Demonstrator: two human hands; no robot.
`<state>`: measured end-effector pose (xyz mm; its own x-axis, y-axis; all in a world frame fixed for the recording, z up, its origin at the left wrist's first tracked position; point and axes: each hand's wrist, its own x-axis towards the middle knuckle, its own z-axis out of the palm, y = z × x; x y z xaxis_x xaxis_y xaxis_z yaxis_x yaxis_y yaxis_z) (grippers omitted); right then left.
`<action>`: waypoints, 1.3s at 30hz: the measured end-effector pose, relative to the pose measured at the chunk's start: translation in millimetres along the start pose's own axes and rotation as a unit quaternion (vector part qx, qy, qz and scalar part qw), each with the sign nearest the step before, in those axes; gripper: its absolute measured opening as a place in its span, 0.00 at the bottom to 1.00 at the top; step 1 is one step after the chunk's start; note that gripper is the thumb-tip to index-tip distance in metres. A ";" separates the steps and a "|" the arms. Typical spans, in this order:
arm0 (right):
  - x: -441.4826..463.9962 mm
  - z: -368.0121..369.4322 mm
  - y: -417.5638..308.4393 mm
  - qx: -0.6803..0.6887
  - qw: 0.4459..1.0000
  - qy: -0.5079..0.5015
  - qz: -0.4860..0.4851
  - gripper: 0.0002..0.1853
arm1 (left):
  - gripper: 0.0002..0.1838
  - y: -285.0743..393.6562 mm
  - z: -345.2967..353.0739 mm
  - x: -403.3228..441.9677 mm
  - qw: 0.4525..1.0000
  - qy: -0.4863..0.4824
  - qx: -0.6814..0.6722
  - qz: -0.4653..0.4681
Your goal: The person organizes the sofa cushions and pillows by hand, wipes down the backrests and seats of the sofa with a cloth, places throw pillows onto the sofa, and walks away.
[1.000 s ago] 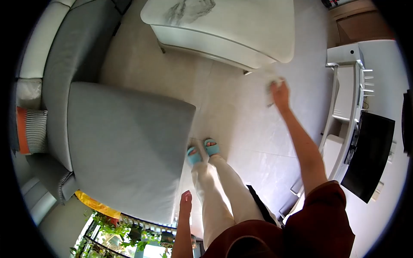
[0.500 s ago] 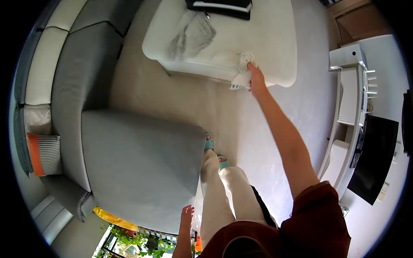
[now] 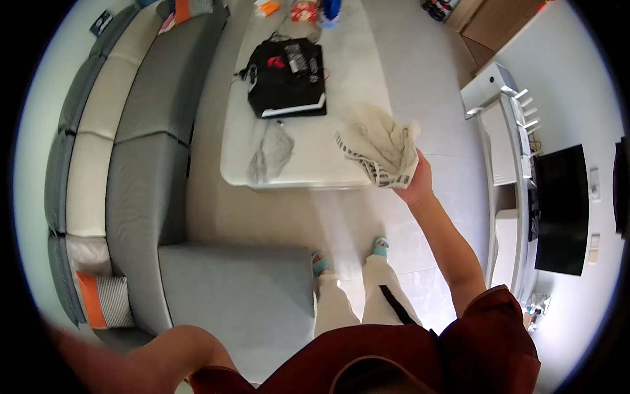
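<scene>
My right hand [image 3: 419, 182] is closed on the lower right edge of a cream cloth [image 3: 380, 141] with a dark striped border. The cloth hangs loosely bunched over the near right corner of the white table [image 3: 315, 167]; I cannot tell how much of it touches the top. My left hand [image 3: 82, 351] is a blur at the lower left, beside the grey sofa, and its fingers cannot be made out. On the table lies a black bag-like thing [image 3: 287, 75] with a red mark and a pale front edge.
A grey sofa section [image 3: 236, 289] stands at my left, with an orange and checked cushion [image 3: 105, 301]. Red packaging [image 3: 304, 11] and a blue object [image 3: 331, 12] sit at the table's far end. A television [image 3: 561, 210] and white cabinet [image 3: 504, 253] line the right wall.
The cloth, compact in my right hand before, is now spread larger. My left hand has swung out to the far left. The view has shifted, showing more of the table.
</scene>
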<state>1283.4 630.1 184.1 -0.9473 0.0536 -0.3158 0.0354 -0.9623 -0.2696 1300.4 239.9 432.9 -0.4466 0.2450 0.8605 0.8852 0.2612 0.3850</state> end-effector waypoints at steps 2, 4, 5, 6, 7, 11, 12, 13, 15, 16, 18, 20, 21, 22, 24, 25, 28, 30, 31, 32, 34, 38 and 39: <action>-21.0 4.7 -27.4 0.019 1.000 -0.022 -0.003 0.22 | 0.27 19.4 22.2 39.4 0.996 -0.024 -0.005 0.087; -44.0 3.2 -61.1 0.040 0.998 -0.036 -0.021 0.23 | 0.27 38.6 55.5 77.4 0.983 -0.040 -0.027 0.175; -54.2 0.5 -77.4 0.074 0.995 -0.064 -0.007 0.23 | 0.27 49.0 74.2 88.9 0.979 -0.047 -0.042 0.195; -63.9 -2.7 -94.3 0.107 0.990 -0.090 0.009 0.24 | 0.27 60.3 91.1 106.3 0.969 -0.047 -0.059 0.234; -75.9 -7.5 -112.4 0.118 0.991 -0.064 -0.003 0.24 | 0.28 71.3 107.6 119.8 0.963 -0.048 -0.075 0.253; -124.9 -20.0 -179.2 0.057 0.998 0.008 -0.030 0.25 | 0.28 119.1 175.3 158.8 0.940 -0.056 -0.129 0.312; -130.4 -20.5 -197.3 0.055 0.998 0.007 -0.037 0.25 | 0.28 129.3 191.1 166.8 0.934 -0.056 -0.139 0.324; -134.7 -20.4 -212.1 0.058 0.997 0.030 -0.034 0.24 | 0.28 137.7 207.2 174.8 0.930 -0.057 -0.147 0.332; -140.7 -35.2 -240.4 0.041 0.997 0.034 -0.055 0.24 | 0.28 148.3 241.1 189.4 0.920 -0.055 -0.175 0.347; -139.1 -44.3 -253.9 0.042 0.997 0.024 -0.067 0.24 | 0.28 151.4 256.4 196.7 0.914 -0.051 -0.189 0.356; -136.7 -44.3 -279.0 0.048 0.997 0.016 -0.065 0.24 | 0.29 155.1 283.0 210.5 0.907 -0.051 -0.201 0.366; -125.1 -41.7 -295.9 0.066 0.996 0.005 -0.066 0.24 | 0.29 155.3 306.2 224.3 0.902 -0.051 -0.197 0.381; -117.1 -38.5 -309.8 0.078 0.994 0.002 -0.072 0.24 | 0.29 154.7 317.3 230.6 0.899 -0.050 -0.195 0.390; -110.6 -34.3 -316.0 0.080 0.994 0.016 -0.077 0.24 | 0.29 153.4 325.4 235.8 0.897 -0.047 -0.191 0.396; -90.9 -35.4 -327.4 0.071 0.995 -0.031 -0.059 0.24 | 0.29 144.9 339.2 246.2 0.897 -0.051 -0.184 0.398; -82.3 -36.7 -329.4 0.075 0.996 -0.027 -0.050 0.24 | 0.29 139.5 347.1 251.1 0.899 -0.053 -0.180 0.396; -38.9 -36.5 -346.5 0.074 0.994 -0.078 -0.032 0.24 | 0.30 116.7 367.6 266.0 0.896 -0.051 -0.178 0.404; -12.9 -34.8 -360.4 0.064 0.994 -0.071 -0.052 0.25 | 0.30 97.7 377.3 275.9 0.890 -0.040 -0.185 0.414; -6.3 -31.5 -373.2 0.060 0.995 -0.064 -0.056 0.25 | 0.30 88.3 381.5 284.5 0.889 -0.034 -0.190 0.414; 2.2 -26.2 -379.2 0.056 0.996 -0.047 -0.054 0.25 | 0.30 79.3 387.7 292.6 0.889 -0.032 -0.194 0.414; 20.8 -7.7 -384.9 0.043 0.997 -0.050 -0.030 0.25 | 0.30 58.7 398.9 306.3 0.901 -0.036 -0.187 0.390; 54.2 -6.0 -400.5 0.014 0.998 -0.051 -0.030 0.25 | 0.30 -13.9 461.5 298.2 0.970 0.006 -0.212 0.123; 66.3 -7.0 -401.2 -0.005 0.999 -0.032 -0.039 0.25 | 0.31 -36.4 494.4 279.8 0.966 -0.023 -0.254 -0.044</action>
<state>1208.6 1021.5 264.9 -0.9656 0.1107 -0.2354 -0.0359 -0.9530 -0.3007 1078.8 760.5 494.8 -0.5187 0.2865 0.8056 0.7880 -0.2054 0.5804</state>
